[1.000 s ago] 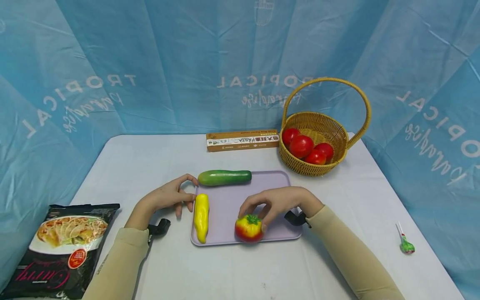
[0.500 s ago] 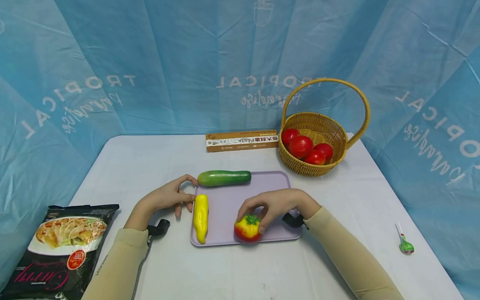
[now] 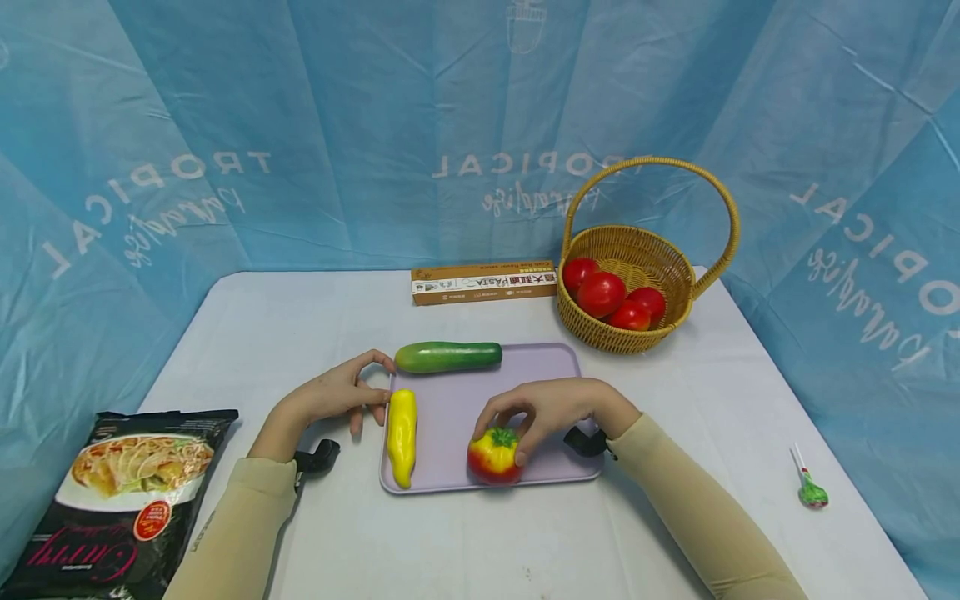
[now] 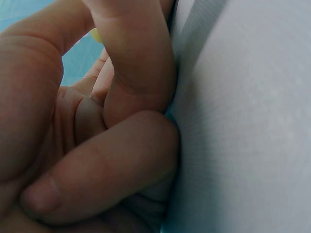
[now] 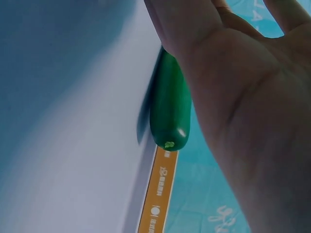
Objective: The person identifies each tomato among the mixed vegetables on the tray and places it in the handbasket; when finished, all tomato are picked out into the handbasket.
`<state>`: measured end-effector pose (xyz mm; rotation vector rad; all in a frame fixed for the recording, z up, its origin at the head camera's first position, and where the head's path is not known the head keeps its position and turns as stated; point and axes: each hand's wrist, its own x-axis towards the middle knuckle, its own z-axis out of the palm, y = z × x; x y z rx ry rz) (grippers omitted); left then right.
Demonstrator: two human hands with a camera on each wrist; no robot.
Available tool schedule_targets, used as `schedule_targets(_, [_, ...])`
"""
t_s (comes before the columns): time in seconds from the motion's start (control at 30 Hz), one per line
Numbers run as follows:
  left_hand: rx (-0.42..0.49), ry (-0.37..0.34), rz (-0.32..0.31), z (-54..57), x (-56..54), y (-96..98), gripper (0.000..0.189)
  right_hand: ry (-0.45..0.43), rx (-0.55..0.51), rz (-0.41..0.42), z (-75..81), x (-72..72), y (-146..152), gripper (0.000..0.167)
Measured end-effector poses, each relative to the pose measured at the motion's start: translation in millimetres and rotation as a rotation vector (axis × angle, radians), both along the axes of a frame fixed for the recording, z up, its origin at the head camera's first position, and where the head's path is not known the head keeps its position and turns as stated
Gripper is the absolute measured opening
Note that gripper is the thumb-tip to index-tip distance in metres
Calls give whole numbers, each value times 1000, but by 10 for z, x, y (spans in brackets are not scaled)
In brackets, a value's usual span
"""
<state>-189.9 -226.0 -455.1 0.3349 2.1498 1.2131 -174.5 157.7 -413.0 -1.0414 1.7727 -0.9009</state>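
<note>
My right hand [image 3: 558, 408] pinches a red-and-yellow bell pepper [image 3: 491, 462] between thumb and fingers, at the near edge of a lilac tray [image 3: 457, 417]. In the head view my left hand [image 3: 333, 396] lies at the tray's left side, index fingertip and thumb right at the rim. Its other fingers are loosely bent in the left wrist view, against the white tabletop [image 4: 252, 126]. Beside this hand a long yellow pepper [image 3: 402, 437] lies along the tray's left edge. A green cucumber [image 3: 448, 357] lies across its far left corner; its end [image 5: 170, 121] shows in the right wrist view.
A wicker basket [image 3: 592, 327] with several tomatoes [image 3: 602, 294] stands at the back right, beside a brown pasta box [image 3: 483, 283]. A black noodle packet [image 3: 127, 500] lies front left. A green-wrapped lollipop [image 3: 813, 492] lies far right. A blue curtain [image 3: 375, 125] hangs behind.
Hardly anything differs. Both hands and the bell pepper stay in place, apart from a very slight shift of the whole head view.
</note>
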Motion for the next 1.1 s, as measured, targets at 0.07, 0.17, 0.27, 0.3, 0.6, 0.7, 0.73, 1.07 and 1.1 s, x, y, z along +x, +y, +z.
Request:
schedule_targets(0.07, [1, 1, 0, 2, 1, -1, 49, 1, -11, -14, 20, -4, 18, 53])
schedule_targets(0.17, [4, -2, 2, 4, 2, 0, 48, -6, -34, -41, 63, -15, 61, 53])
schedule_targets(0.27, [4, 4, -5, 10, 7, -2, 50, -11, -66, -71, 125, -32, 113, 53])
schedule_targets(0.3, [2, 3, -4, 13, 7, -3, 50, -15, -78, -81, 148, -42, 133, 53])
schedule_targets(0.6, [21, -16, -2, 25, 4, -1, 50, -5, -272, -217, 496, -205, 444, 55])
schedule_targets(0.7, [20, -23, -3, 17, 2, 0, 50, 32, -352, -343, 611, -272, 590, 55])
schedule_targets(0.73, [19, -21, -5, 13, 0, 0, 50, 46, -370, -399, 641, -289, 640, 55])
schedule_targets(1.07, [22, -7, -2, 20, 6, -1, 52, 191, -443, -870, 746, -360, 1131, 51])
schedule_targets(1.1, [20, -8, -1, 18, 8, -2, 52, 190, -471, -895, 748, -367, 1180, 51])
